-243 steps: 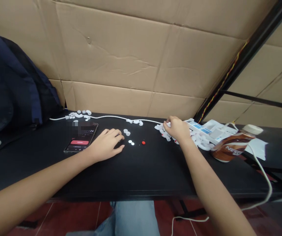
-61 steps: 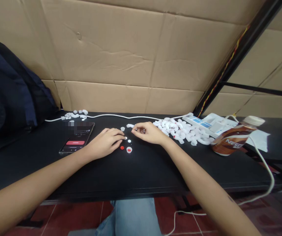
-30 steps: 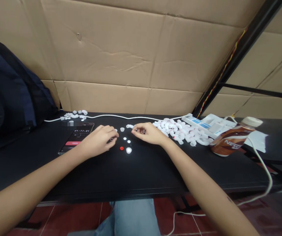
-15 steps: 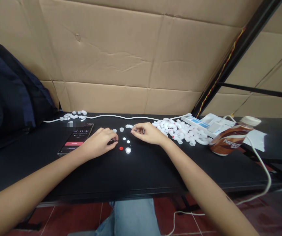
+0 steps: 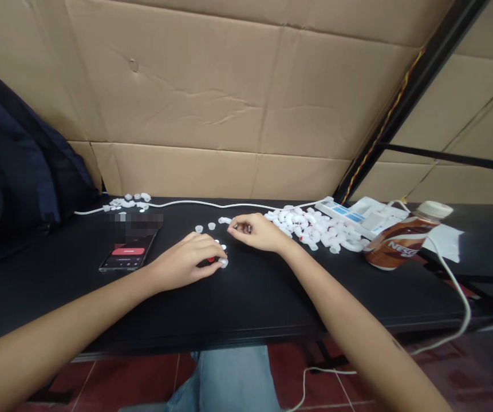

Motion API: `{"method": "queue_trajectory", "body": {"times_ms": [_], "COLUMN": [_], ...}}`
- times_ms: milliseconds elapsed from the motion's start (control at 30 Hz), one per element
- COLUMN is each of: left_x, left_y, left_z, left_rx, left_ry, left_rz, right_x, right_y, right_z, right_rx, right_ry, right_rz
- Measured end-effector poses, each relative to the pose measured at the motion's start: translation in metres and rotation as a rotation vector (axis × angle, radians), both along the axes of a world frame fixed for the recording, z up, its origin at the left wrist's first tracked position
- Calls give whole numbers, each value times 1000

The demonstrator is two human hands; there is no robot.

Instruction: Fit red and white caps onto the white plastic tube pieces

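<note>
My left hand [image 5: 194,257] reaches over the small parts, its thumb and fingertips closed on the edge of a round white cap [image 5: 224,262] on the black table. Partly hidden under its fingers lies a red disc [image 5: 210,260]. A small white disc [image 5: 223,247] shows just beyond the fingertips. My right hand [image 5: 252,230] is curled with thumb and fingers together; whatever it pinches is too small to make out. Near its fingertips lies a white curved piece [image 5: 224,220]. Two white rings [image 5: 198,229] sit behind my left hand.
A pile of white plastic parts [image 5: 315,226] lies right of my right hand, near a white box [image 5: 344,214] and a brown bottle [image 5: 405,237]. On the left are a phone [image 5: 128,252], more white pieces [image 5: 128,202] and a dark bag [image 5: 14,154]. A white cable [image 5: 212,202] runs behind.
My left hand has moved right and slightly toward me, from beside the white rings onto the round white cap, now covering part of the red disc. My right hand has hardly moved.
</note>
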State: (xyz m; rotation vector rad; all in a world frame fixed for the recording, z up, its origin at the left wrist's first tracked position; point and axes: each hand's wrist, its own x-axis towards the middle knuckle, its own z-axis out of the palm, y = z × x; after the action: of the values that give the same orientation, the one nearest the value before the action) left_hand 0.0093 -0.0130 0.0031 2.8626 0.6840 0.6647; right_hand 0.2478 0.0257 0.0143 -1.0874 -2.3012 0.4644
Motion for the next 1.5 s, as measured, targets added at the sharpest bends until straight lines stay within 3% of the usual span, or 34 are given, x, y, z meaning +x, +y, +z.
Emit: {"method": "queue_trajectory", "body": {"times_ms": [367, 700, 933, 1167, 1367, 1500], "left_x": [0, 0, 1, 0, 1, 2], "left_y": [1, 3, 3, -1, 0, 0], "left_z": [-2, -4, -5, -2, -4, -3], "left_rx": [19, -20, -1, -23, 5, -34], "left_ry": [75, 34, 46, 51, 65, 33], "left_rz": [-6, -6, -11, 42, 78, 87], "right_x": [1, 13, 24, 24, 16, 9], "right_y": [0, 2, 11, 16, 13, 7], "right_z": [0, 8, 2, -7, -5, -2], "right_rx": [22, 278, 227, 158, 145, -4], "right_ry": [-32, -292, -419, -332, -67, 113], "right_rz": [-29, -299, -375, -281, -84, 39]}}
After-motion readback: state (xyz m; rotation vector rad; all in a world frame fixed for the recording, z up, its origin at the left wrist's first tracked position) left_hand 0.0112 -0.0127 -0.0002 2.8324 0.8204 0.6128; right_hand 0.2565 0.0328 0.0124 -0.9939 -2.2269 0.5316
